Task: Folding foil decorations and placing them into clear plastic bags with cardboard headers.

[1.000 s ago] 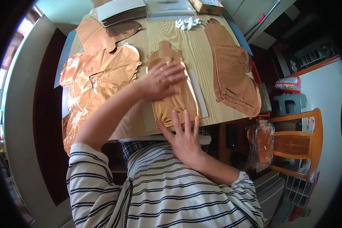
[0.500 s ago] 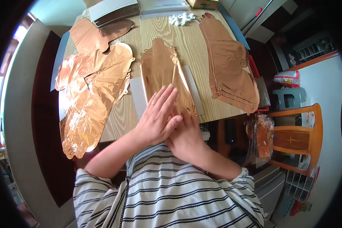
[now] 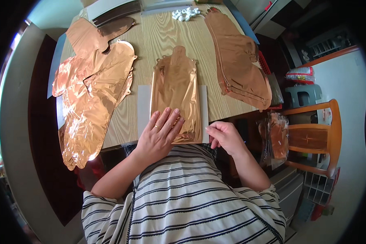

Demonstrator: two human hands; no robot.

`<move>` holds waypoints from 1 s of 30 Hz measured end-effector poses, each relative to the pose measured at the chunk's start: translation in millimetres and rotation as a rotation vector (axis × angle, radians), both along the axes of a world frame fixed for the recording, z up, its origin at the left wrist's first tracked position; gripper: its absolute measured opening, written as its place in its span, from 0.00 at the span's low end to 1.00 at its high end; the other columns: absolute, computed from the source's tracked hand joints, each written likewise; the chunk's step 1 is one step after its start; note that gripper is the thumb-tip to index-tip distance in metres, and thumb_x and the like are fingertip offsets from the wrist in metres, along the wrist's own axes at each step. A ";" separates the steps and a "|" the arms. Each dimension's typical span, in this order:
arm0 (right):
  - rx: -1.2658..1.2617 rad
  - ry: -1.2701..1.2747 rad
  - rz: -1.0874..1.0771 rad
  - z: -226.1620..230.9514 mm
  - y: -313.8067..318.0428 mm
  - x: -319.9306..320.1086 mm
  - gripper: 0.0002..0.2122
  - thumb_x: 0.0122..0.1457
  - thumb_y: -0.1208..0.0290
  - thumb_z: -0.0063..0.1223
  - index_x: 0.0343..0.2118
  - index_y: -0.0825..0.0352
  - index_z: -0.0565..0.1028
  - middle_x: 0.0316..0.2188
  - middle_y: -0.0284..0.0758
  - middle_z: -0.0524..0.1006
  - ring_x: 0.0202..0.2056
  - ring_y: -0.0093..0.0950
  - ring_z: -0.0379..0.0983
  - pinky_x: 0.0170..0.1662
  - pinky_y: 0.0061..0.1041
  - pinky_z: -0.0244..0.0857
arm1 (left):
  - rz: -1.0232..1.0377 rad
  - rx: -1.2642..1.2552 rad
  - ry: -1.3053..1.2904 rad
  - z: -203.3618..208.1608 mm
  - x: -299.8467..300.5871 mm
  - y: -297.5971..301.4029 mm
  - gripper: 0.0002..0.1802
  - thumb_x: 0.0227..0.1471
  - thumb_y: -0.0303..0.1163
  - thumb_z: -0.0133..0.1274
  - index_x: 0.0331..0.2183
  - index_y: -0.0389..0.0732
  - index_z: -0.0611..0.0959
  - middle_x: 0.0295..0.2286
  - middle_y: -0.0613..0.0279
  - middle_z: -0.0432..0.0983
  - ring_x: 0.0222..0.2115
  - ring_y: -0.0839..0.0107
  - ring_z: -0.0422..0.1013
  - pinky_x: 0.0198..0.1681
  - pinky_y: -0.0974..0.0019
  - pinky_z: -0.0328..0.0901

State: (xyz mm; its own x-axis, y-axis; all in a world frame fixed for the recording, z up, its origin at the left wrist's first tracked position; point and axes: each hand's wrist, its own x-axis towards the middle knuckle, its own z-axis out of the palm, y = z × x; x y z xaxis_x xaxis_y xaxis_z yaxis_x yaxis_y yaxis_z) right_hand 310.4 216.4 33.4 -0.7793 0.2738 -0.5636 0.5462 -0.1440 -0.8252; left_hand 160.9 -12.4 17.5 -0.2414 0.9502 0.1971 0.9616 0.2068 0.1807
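Note:
In front of me a copper-coloured foil balloon [image 3: 175,87], folded into a long strip with a narrow tab at its far end, lies over a pale grey card [image 3: 144,101]. The card shows along both sides of the foil. My left hand [image 3: 159,132] rests flat on the near part of the foil, fingers stretched out, a ring on one. At the card's near right edge, my right hand [image 3: 227,139] pinches it between thumb and curled fingers; the fingertips are partly hidden.
Flat copper foil balloons lie on the left [image 3: 105,81] and right [image 3: 236,53] of the wooden table [image 3: 158,28]. Small white pieces [image 3: 186,14] and a stack of cards [image 3: 114,14] sit at the back. Bagged foil [image 3: 278,138] hangs by a wooden chair [image 3: 333,134] on the right.
My hands were together over the foil; now they are apart, the right at the card's edge. The foil's near end now lies flat and squared along the card.

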 end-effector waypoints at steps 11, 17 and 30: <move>0.500 0.304 -0.513 10.5 86.1 -70.7 0.08 0.67 0.73 0.49 0.42 0.72 0.75 0.28 0.35 0.80 0.20 0.21 0.78 0.21 0.18 0.66 | 0.063 0.204 0.103 -19.2 2.6 -7.8 0.27 0.53 0.28 0.58 0.56 0.40 0.78 0.58 0.54 0.71 0.61 0.55 0.65 0.65 0.49 0.56; 0.625 0.223 -0.539 38.0 101.2 -29.3 0.08 0.67 0.73 0.49 0.43 0.71 0.75 0.30 0.33 0.81 0.21 0.19 0.77 0.21 0.16 0.64 | 0.173 0.406 -0.086 -18.4 3.2 -8.0 0.26 0.54 0.26 0.56 0.56 0.37 0.77 0.53 0.50 0.76 0.56 0.51 0.71 0.62 0.50 0.62; -0.085 0.146 -0.151 -7.5 -5.0 -3.4 0.07 0.63 0.73 0.47 0.39 0.70 0.75 0.24 0.30 0.77 0.23 0.18 0.76 0.23 0.17 0.66 | 0.145 0.308 0.030 0.0 15.8 11.8 0.24 0.54 0.28 0.61 0.53 0.37 0.79 0.52 0.52 0.77 0.54 0.53 0.72 0.59 0.50 0.65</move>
